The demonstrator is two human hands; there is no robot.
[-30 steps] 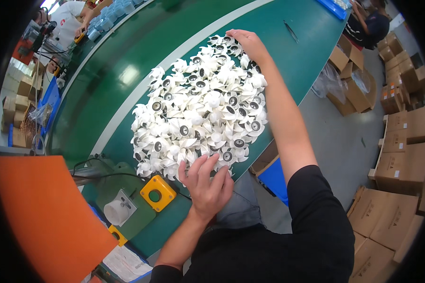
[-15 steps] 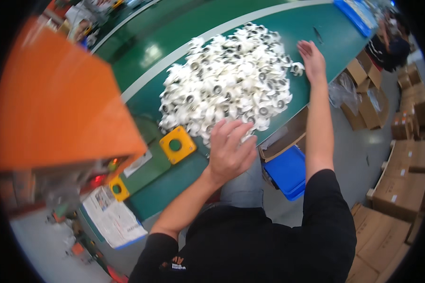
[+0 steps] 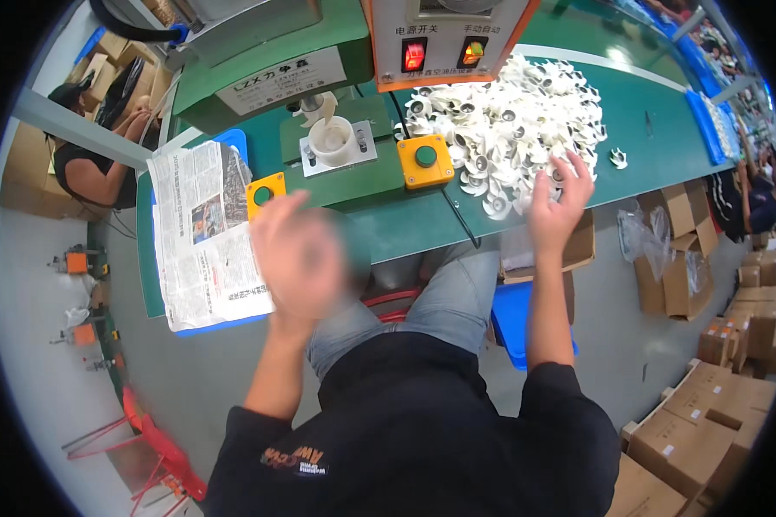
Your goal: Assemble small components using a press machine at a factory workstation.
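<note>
One spread-fingered right hand (image 3: 558,208) seems to reach for white impellers (image 3: 513,121), upper right, calling for a pinch; whether the blurred left hand (image 3: 297,263) grips, I cannot tell.

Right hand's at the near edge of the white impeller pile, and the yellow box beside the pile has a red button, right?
Not quite: the button on the yellow box is green, as the head view shows. The right hand is indeed at the near edge of the white impeller pile.
</note>
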